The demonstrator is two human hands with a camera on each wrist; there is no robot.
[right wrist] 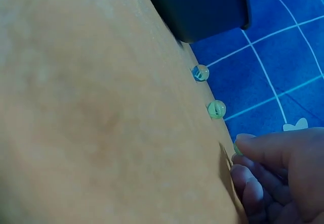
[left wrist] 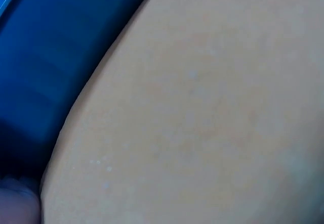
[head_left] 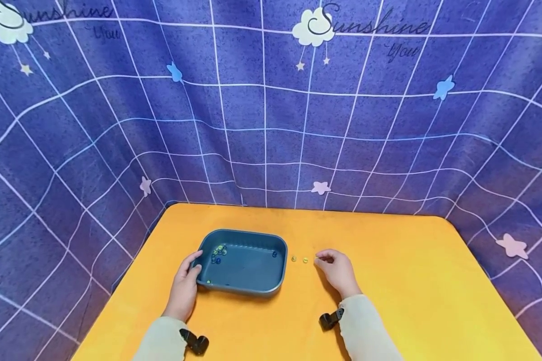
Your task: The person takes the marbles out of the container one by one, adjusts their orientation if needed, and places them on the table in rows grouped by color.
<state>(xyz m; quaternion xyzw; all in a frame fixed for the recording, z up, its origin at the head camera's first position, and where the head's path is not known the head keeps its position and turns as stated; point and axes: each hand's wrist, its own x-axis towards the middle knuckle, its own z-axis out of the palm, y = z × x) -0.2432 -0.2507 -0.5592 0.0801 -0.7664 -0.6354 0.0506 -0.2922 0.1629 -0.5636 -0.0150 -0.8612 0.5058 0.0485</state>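
Note:
A dark blue-grey rectangular tray [head_left: 248,273] lies on the table, with several glass marbles [head_left: 219,250] clustered at its left side and single ones near its right wall and front left corner. My left hand [head_left: 183,291] grips the tray's left rim, thumb on the near side. To the right of the tray, two clear marbles stand in a row: one nearer the tray [right wrist: 201,73], one farther out [right wrist: 216,109]. At the end of that row my right hand [head_left: 337,273] pinches a greenish marble [right wrist: 237,149] between thumb and fingers, mostly covered by them.
A yellow-orange cloth [head_left: 411,281] covers the table. Blue curtains [head_left: 271,110] with a white grid, stars and clouds hang behind it and at both sides. Each wrist carries a small black camera, such as the right one [head_left: 330,319].

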